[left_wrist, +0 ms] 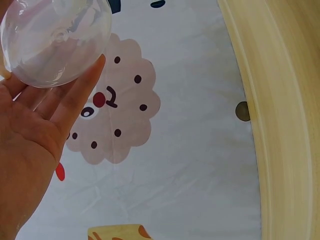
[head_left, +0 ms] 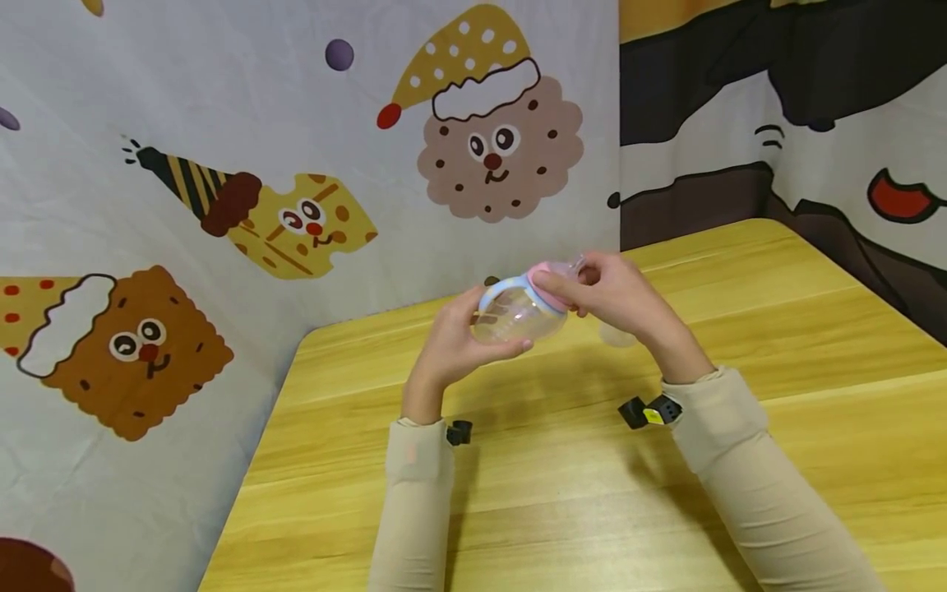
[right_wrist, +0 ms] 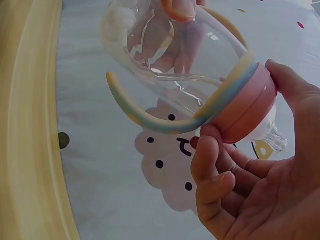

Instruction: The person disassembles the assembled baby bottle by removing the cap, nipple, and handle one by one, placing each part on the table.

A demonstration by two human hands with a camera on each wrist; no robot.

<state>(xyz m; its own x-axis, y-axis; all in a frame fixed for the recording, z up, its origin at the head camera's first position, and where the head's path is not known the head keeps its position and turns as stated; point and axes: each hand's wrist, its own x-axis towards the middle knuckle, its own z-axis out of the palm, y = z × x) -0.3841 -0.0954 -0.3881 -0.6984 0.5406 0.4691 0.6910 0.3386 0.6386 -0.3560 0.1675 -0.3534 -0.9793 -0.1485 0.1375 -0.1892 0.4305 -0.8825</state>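
A clear baby bottle (head_left: 518, 322) is held tilted above the table, its nipple end toward the right. My left hand (head_left: 460, 344) grips the bottle's body, thumb on the near side; in the left wrist view the fingers lie along the rounded bottom (left_wrist: 55, 55). With thumb and fingers, my right hand (head_left: 621, 294) pinches the pink collar (right_wrist: 252, 102). From beneath that collar curve pastel blue-and-yellow handles (right_wrist: 150, 122). The clear nipple (right_wrist: 274, 135) sticks out past the collar, beside the right palm. No liquid shows inside the bottle.
On the wood-grain table (head_left: 547, 493), a small translucent round piece (head_left: 616, 335) lies behind the right wrist, partly hidden. A cartoon-printed cloth (head_left: 296, 107) hangs along the table's far and left sides. Both wrists wear small black devices (head_left: 460, 432).
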